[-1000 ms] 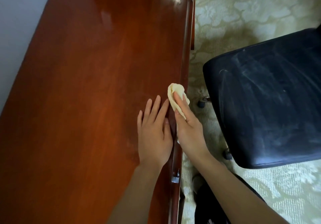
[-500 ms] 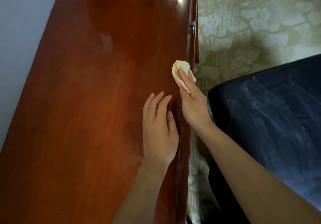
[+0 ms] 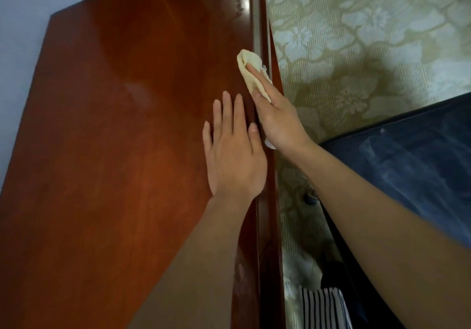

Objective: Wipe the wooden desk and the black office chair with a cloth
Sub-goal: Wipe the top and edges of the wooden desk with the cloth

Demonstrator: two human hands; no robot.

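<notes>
Nearest, bottom edge: a strip of striped fabric (image 3: 321,308), between the desk's front edge and the chair.

Right side: black office chair (image 3: 407,165), seat only, pale dusty streaks across it. It stands just beside the desk, apart from it. One caster (image 3: 309,198) shows under its front edge.

Desk (image 3: 114,175): reddish-brown wood, glossy, with a raised lip along the front edge. There is a faint hazy patch on the top in mid-surface.

Left hand (image 3: 234,155): flat on the desk top near the front edge, palm down, fingers straight and slightly apart, holding nothing.

Right hand (image 3: 277,122): just beyond the left, over the front edge. Fingers lie straight and together, pressing the cloth (image 3: 251,71) onto the lip. The cloth is pale yellow and bunched; it pokes out past the fingertips, and a bit shows under the heel of the hand.

Further on: a bright glare spot (image 3: 246,4) at the desk's far corner.

Floor: carpet (image 3: 356,48), olive with pale floral figures.

Far left: plain pale wall (image 3: 23,22) against the desk's back edge.
</notes>
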